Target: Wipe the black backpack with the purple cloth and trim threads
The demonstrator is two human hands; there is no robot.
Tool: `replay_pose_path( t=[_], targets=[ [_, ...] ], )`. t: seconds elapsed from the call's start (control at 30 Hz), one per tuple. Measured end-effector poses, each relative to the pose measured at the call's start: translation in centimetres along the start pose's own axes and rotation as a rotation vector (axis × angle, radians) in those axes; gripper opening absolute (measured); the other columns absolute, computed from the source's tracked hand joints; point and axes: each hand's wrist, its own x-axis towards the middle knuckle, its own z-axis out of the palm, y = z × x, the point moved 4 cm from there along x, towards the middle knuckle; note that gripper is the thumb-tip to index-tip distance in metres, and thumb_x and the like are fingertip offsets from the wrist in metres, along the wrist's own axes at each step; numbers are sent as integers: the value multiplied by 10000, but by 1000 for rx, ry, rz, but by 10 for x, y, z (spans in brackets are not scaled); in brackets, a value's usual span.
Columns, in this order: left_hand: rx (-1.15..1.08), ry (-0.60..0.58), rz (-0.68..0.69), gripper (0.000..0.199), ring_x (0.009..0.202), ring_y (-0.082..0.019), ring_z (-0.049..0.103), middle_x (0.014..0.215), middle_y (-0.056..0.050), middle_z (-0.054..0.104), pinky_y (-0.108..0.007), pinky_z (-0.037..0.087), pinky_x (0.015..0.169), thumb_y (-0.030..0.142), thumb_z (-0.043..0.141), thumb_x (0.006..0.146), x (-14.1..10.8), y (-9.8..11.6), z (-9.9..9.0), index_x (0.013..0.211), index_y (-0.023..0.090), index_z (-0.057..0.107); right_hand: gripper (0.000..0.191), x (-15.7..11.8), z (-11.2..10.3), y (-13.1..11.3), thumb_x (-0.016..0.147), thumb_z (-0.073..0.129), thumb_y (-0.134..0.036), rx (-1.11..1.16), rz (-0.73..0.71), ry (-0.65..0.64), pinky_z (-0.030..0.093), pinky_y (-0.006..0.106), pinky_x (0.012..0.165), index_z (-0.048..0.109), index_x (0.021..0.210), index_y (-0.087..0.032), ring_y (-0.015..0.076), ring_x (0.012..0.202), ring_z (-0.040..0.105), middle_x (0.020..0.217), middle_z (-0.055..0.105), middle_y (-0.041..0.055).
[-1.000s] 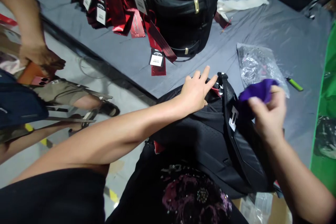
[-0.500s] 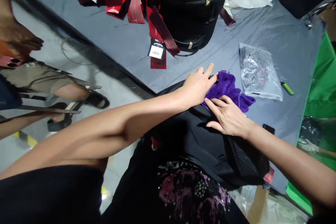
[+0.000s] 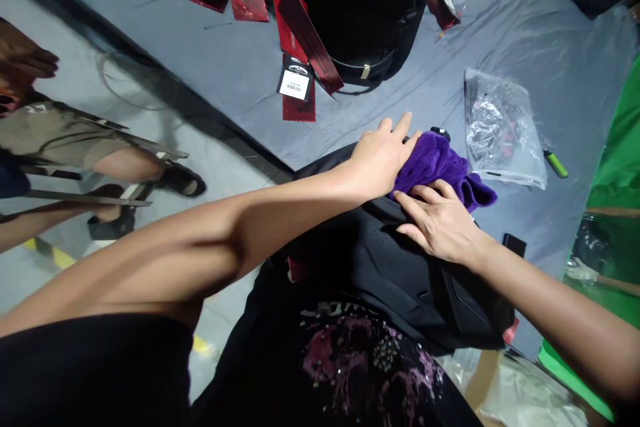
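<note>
A black backpack (image 3: 380, 260) lies against my body at the table's near edge. A crumpled purple cloth (image 3: 433, 160) is bunched at its far side. My left hand (image 3: 383, 160) rests at the cloth's left side, fingers stretched out and apart; its palm side is hidden. Just to the right, my right hand (image 3: 440, 223) has its fingertips on the cloth's near edge. Its fingers are spread, with the thumb apart over the backpack. A small dark piece (image 3: 441, 134) shows behind the cloth.
Another black backpack (image 3: 370, 13) with red tags (image 3: 310, 40) stands across the grey-covered table (image 3: 225, 80). To the right lie a clear plastic bag (image 3: 505, 130), a green lighter-like object (image 3: 556, 164) and a small black object (image 3: 514, 245). A person's leg (image 3: 125, 160) is at left, beyond the table edge.
The view has shifted slightly, so the far backpack and tags appear higher. Both hands keep nearly the same places at the purple cloth, whose folds have changed a little.
</note>
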Motion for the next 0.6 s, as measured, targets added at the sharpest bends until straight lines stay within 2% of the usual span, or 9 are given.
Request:
replay_pose_path(
  t=[0.07, 0.2, 0.37, 0.43, 0.5, 0.6],
  targets=[
    [-13, -12, 3, 766, 1247, -321, 451, 1602, -149, 195, -377, 516, 876, 135, 611, 802, 1, 0, 1, 1500, 196, 301, 610, 1, -1, -2, 997, 321, -512, 4, -2, 8, 344, 454, 955, 495, 1338, -37, 301, 1095, 509, 1113, 686, 175],
    [-20, -15, 11, 803, 1273, -325, 425, 1610, -141, 174, -378, 512, 897, 174, 640, 792, 1, -1, 0, 1508, 201, 276, 575, 3, -3, -1, 999, 325, -500, -37, 39, -23, 348, 447, 937, 561, 1255, -42, 281, 949, 543, 925, 713, 151],
    [-20, -27, -1, 794, 1255, -331, 444, 1606, -152, 185, -399, 510, 905, 165, 629, 794, 1, -1, 1, 1508, 193, 282, 541, 4, -4, 0, 1000, 349, -476, 19, 60, 5, 364, 451, 928, 521, 1310, -67, 291, 1041, 544, 1053, 702, 162],
    [-38, -13, 5, 819, 1266, -342, 433, 1608, -154, 180, -411, 504, 921, 203, 665, 784, 1, -1, 1, 1506, 199, 280, 439, -3, -6, 5, 1005, 372, -420, 70, 159, 30, 392, 440, 897, 588, 1205, -95, 262, 917, 584, 949, 707, 142],
    [-46, -15, 11, 848, 1275, -346, 422, 1613, -149, 173, -413, 504, 925, 236, 700, 772, 2, -1, 2, 1505, 211, 274, 322, -14, -11, 14, 995, 420, -362, 196, 316, 119, 422, 423, 881, 611, 1130, -140, 227, 842, 609, 920, 702, 112],
    [-40, -29, 6, 884, 1277, -342, 419, 1618, -145, 164, -407, 505, 922, 267, 732, 759, 2, -1, 3, 1506, 216, 263, 302, -34, -18, 28, 948, 520, -336, 558, 607, 329, 482, 384, 866, 537, 1218, -202, 212, 940, 647, 1056, 691, 88]
  ],
)
